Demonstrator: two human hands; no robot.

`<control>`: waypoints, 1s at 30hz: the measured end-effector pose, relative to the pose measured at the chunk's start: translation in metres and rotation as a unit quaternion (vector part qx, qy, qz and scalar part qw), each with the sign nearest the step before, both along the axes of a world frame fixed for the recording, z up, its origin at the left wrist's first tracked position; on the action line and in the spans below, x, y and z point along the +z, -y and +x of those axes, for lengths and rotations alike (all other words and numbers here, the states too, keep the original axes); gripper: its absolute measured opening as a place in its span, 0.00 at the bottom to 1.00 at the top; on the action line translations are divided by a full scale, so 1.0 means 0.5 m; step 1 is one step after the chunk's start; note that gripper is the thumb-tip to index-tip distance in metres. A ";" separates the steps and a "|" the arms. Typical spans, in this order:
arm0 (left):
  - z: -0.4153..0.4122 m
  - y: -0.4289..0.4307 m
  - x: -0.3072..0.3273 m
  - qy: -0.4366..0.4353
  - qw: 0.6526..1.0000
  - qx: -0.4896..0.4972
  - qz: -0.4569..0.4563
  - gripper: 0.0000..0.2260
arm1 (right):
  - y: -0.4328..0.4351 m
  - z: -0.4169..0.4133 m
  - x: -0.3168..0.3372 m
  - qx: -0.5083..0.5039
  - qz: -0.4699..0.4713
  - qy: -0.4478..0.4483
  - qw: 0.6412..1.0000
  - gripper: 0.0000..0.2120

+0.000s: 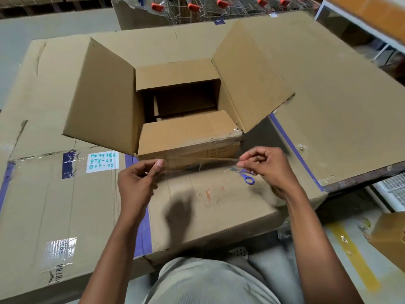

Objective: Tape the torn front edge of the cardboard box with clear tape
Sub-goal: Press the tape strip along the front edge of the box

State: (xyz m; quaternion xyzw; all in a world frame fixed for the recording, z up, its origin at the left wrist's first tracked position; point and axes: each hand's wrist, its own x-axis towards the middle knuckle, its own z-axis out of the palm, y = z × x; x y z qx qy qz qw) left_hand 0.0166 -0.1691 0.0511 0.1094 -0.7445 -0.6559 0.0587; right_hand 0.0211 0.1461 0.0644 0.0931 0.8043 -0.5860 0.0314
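Left hand (pixel 140 183) pinches tape strip (pixel 197 160) | right hand (pixel 269 170) pinches other end | scissors (pixel 246 175) half hidden

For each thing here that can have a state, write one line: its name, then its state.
Cardboard box: open, flaps spread.
Front edge: torn, not yet taped.
Clear tape strip: stretched between both hands.
Left hand: pinching tape.
Right hand: pinching tape.
Scissors: lying on carton.

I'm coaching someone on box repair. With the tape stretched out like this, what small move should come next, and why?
Probably lift the strip of clear tape, held taut between the left hand and right hand, and press it onto the torn front edge of the open box. It hangs just below that frayed rim, not yet stuck.
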 end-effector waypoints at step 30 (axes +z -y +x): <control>-0.075 -0.104 -0.032 0.019 0.964 0.208 -0.163 0.20 | 0.033 -0.134 -0.067 -0.164 0.147 -0.208 0.953 0.07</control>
